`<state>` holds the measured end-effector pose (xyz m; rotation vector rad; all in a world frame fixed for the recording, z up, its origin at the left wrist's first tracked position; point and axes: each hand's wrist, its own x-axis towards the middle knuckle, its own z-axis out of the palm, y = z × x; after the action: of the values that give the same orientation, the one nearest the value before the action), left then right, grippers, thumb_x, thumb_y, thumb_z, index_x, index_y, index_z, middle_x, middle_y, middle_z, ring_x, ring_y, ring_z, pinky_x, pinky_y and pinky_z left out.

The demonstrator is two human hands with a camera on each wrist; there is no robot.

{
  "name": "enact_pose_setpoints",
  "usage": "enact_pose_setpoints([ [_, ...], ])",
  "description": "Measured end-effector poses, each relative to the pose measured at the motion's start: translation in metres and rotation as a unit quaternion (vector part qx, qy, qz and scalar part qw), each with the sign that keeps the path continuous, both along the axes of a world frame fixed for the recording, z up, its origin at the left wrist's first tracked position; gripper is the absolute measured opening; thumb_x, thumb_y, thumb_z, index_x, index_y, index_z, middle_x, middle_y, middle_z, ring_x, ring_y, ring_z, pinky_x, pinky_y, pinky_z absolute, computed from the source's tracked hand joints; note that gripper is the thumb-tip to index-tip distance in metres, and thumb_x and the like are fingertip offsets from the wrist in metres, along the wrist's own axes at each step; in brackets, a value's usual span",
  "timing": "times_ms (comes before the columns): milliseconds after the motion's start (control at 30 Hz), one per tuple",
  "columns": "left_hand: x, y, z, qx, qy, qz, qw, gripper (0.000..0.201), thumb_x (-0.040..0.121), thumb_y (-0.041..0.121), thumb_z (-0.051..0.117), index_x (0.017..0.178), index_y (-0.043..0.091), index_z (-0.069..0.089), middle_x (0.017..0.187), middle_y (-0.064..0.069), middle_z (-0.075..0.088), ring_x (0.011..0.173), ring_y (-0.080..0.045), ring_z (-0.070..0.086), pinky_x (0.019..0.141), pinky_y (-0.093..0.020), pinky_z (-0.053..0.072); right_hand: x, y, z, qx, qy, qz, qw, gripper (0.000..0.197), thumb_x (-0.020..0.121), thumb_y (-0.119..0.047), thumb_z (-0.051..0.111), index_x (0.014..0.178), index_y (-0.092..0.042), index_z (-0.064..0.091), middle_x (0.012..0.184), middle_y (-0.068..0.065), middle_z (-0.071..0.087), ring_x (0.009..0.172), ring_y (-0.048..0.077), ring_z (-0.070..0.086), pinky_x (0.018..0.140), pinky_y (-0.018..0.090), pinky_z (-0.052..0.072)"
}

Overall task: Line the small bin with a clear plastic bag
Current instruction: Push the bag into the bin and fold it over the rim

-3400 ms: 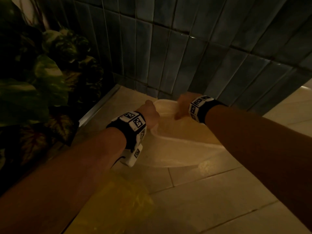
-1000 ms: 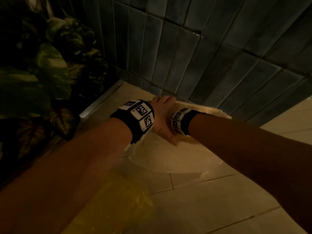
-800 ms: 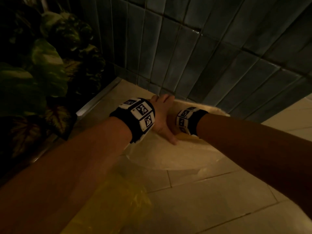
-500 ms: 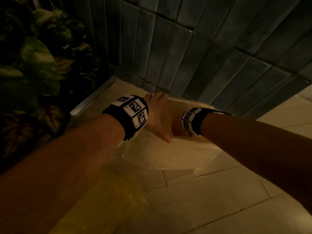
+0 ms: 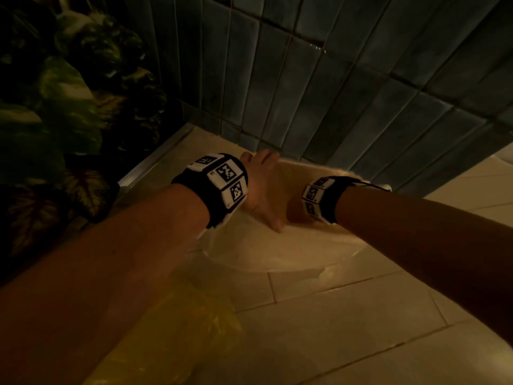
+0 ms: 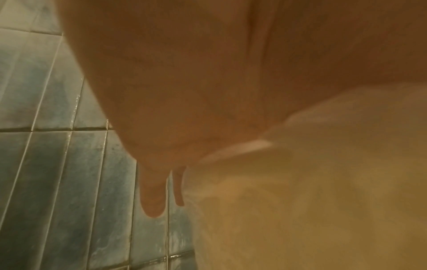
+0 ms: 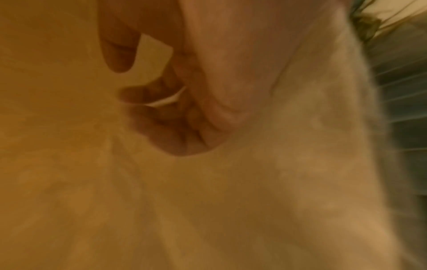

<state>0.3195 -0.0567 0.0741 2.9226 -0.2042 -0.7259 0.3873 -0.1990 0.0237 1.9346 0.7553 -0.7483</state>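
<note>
The small pale bin [image 5: 277, 251] stands on the floor against the tiled wall, with the clear plastic bag [image 5: 330, 269] draped over it and its hem hanging down the near side. My left hand [image 5: 262, 190] lies across the bin's left rim [image 6: 235, 149]. Its fingers [image 6: 152, 191] hang straight down the outside and its thumb points inward. My right hand [image 7: 148, 95] is down inside the bin. There its curled fingers pinch a thin fold of the bag film [image 7: 208, 201]. In the head view it is hidden beyond the wristband.
A crumpled yellow plastic bag [image 5: 172, 334] lies on the floor tiles under my left forearm. Leafy plants [image 5: 55, 120] fill the left side behind a metal floor strip [image 5: 155, 168]. The dark tiled wall [image 5: 319, 93] stands right behind the bin.
Earlier both hands were at the bin's top edge. Since then my right hand has sunk inside the bin, while my left hand has settled on the left rim and stayed there.
</note>
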Motion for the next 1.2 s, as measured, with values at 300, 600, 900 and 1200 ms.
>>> enact_pose_setpoints([
  [300, 0.002, 0.0, 0.004, 0.008, -0.007, -0.007, 1.0, 0.154, 0.039, 0.08, 0.072, 0.149, 0.02, -0.02, 0.16, -0.002, -0.013, 0.147, -0.034, 0.001, 0.117, -0.052, 0.011, -0.014, -0.013, 0.021, 0.028, 0.024, -0.053, 0.998, 0.034, 0.096, -0.027, 0.05, 0.13, -0.02, 0.054, 0.132, 0.003, 0.057, 0.105, 0.025, 0.059, 0.084, 0.034, 0.046],
  [600, -0.026, -0.002, 0.039, -0.141, -0.103, -0.042, 0.984, 0.106, 0.058, 0.059, 0.079, 0.145, 0.035, 0.023, 0.149, 0.004, 0.035, 0.134, -0.02, 0.036, 0.101, -0.033, 0.033, -0.044, -0.054, 0.1, 0.37, 0.145, -0.271, 0.877, 0.049, 0.085, -0.059, 0.045, 0.118, -0.028, 0.063, 0.114, -0.005, 0.066, 0.103, 0.017, 0.062, 0.096, 0.037, 0.049],
  [900, -0.051, -0.031, -0.006, 0.18, -0.047, -0.163, 0.969, 0.056, 0.075, 0.065, 0.057, 0.111, 0.022, 0.061, 0.113, -0.003, 0.063, 0.099, -0.025, 0.061, 0.072, -0.029, 0.041, -0.081, -0.097, 0.052, 0.216, -0.016, -0.1, 0.971, 0.072, 0.083, -0.07, 0.045, 0.133, -0.018, 0.051, 0.131, 0.001, 0.057, 0.119, 0.025, 0.052, 0.101, 0.036, 0.042],
  [1200, -0.048, -0.027, -0.004, 0.306, -0.019, -0.262, 0.915, 0.049, 0.088, 0.057, 0.033, 0.107, 0.025, 0.064, 0.112, 0.002, 0.066, 0.108, -0.019, 0.058, 0.109, -0.041, 0.031, -0.083, -0.105, 0.05, 0.224, -0.026, -0.057, 0.973, 0.054, 0.088, -0.046, 0.053, 0.132, -0.014, 0.05, 0.129, 0.005, 0.056, 0.117, 0.024, 0.053, 0.095, 0.033, 0.044],
])
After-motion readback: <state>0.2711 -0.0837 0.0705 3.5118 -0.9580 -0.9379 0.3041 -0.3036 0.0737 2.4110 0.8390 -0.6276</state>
